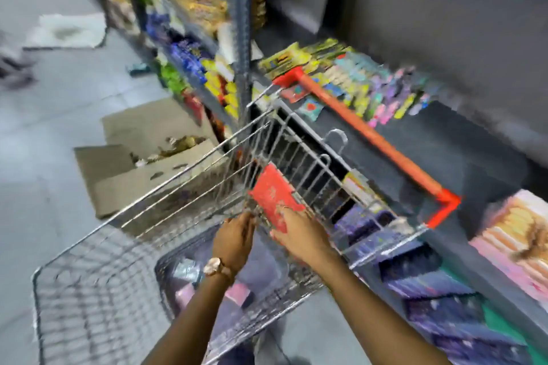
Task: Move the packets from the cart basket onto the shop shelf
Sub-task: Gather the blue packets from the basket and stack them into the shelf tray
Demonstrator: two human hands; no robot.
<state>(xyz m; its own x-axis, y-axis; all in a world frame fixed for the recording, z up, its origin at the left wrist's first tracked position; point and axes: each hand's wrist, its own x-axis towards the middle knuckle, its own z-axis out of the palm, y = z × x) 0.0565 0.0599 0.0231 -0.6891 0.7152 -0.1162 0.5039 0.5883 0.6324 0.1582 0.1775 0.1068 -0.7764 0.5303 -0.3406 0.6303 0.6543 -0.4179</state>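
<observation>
Fingers [281, 218] of the right hand [299, 234] were wrapped round the lower edge of a flat red rectangular packet [274, 197], thumb side on its face, so that hand was clamped on it. Left hand [234, 241] sat just beside, fingers partly curled & pointing up toward the packet's left corner; w/ the blur, couldn't tell if they touched it or gripped anything. A rose-gold wristwatch [214, 267] was on the left wrist. Head view only, heavily motion-smeared. Red packet was held upright-ish, tilted, above the silver wire cart basket [89, 284], near the folding wire seat flap at the handle end, i.e. not on the shelf. Cart's orange-red plastic handle bar [370, 136] ran diagonally to the right of the packet, over the shelf edge. More packets lay low in the basket: pale pink [237, 290] & silvery-blue ones [185, 272], details too blurred. Dark grey metal shop shelf [444, 145] stood right of the cart; a row of small multicoloured sachets [364, 83] (yellow, pink, teal) was lined up at its back, front part bare. Lower tier on the right held purple packs [439, 290] & a pink-and-cream pack [516, 234]. Further shelf bays to the upper left were full of blue, yellow & green goods. An open brown cardboard box [142, 169] sat on the grey tiled floor [44, 127] left of the cart, touching or nearly touching the basket wires.
</observation>
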